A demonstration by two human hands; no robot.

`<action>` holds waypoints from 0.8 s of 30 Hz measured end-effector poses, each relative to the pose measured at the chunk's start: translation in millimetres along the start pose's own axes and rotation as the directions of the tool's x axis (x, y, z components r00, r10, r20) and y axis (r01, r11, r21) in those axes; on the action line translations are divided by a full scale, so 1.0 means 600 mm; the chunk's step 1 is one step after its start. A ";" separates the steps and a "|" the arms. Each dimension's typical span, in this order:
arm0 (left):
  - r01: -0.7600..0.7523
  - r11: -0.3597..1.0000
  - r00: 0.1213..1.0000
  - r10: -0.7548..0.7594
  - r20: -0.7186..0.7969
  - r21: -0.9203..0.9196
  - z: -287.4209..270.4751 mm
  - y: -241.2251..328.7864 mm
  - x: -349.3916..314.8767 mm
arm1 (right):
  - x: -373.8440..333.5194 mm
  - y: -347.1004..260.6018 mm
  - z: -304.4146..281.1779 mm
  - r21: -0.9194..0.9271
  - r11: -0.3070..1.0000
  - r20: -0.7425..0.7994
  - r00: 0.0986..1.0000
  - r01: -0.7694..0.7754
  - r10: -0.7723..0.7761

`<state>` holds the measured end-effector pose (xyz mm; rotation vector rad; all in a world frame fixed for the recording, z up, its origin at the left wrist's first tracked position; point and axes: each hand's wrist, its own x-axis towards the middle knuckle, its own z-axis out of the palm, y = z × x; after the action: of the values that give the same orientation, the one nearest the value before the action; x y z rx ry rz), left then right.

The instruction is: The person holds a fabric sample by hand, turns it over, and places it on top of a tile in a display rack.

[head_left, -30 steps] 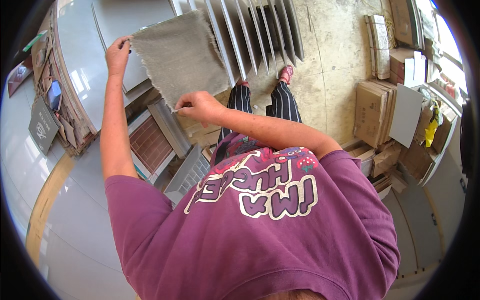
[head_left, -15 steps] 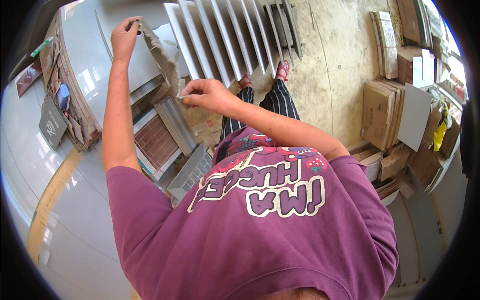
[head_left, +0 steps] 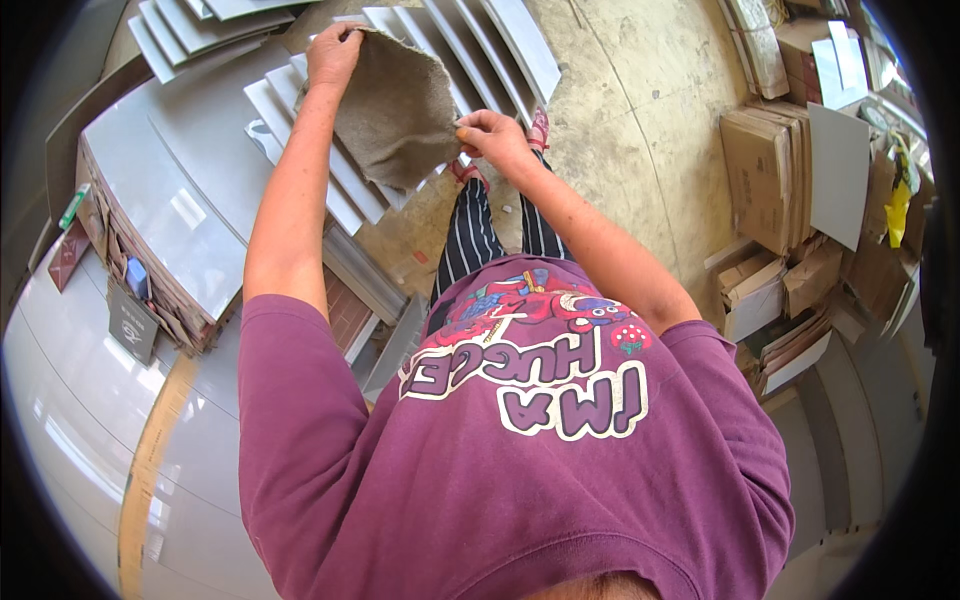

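A greyish-brown rag [head_left: 400, 112] hangs stretched between my two hands, its broad face showing and its edges frayed. My left hand [head_left: 333, 58] pinches its upper left corner. At its right edge my right hand [head_left: 492, 137] grips it between thumb and fingers. Just beyond and beneath the rag stands a row of pale flat panels [head_left: 520, 55], set on edge with gaps between them. The rag hides the middle of that row, and I cannot tell whether it touches the panels.
On the left is a glossy grey slab stack [head_left: 165, 180] with torn cardboard along its side. More tilted panels [head_left: 200, 35] stand at the far left. Cardboard boxes [head_left: 765, 180] and a pale board [head_left: 838, 175] line the right. My feet are on the concrete floor [head_left: 620, 150].
My hands have shifted right relative to the view, and the rag has turned from nearly edge-on to spread open before the panels. More slabs and panels show at the left.
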<state>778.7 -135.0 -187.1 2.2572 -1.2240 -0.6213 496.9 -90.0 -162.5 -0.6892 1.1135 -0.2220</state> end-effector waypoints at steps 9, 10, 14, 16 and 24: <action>-0.063 0.998 0.991 0.064 0.119 -0.012 0.173 0.095 0.068 | 0.067 -0.007 -0.193 0.099 0.995 -0.276 0.961 0.016 0.012; 0.027 0.990 0.980 0.001 0.200 -0.141 0.179 0.115 0.071 | 0.069 -0.013 -0.208 0.118 0.993 -0.309 0.951 0.018 0.019; 0.038 0.996 0.958 -0.012 0.285 -0.086 0.237 0.174 0.094 | 0.075 -0.026 -0.279 0.103 0.993 -0.420 0.907 0.055 -0.007; -0.007 0.995 0.956 0.037 0.292 -0.102 0.259 0.199 0.109 | 0.074 -0.031 -0.312 0.167 0.981 -0.456 0.890 0.097 -0.010; -0.155 0.978 0.956 0.184 0.228 -0.141 0.297 0.298 0.146 | 0.038 -0.076 -0.387 0.212 0.934 -0.613 0.784 0.289 -0.104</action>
<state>602.2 -331.7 -228.8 1.9940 -1.4366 -0.8961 310.5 -228.9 -212.4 -0.4696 1.5659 -0.8209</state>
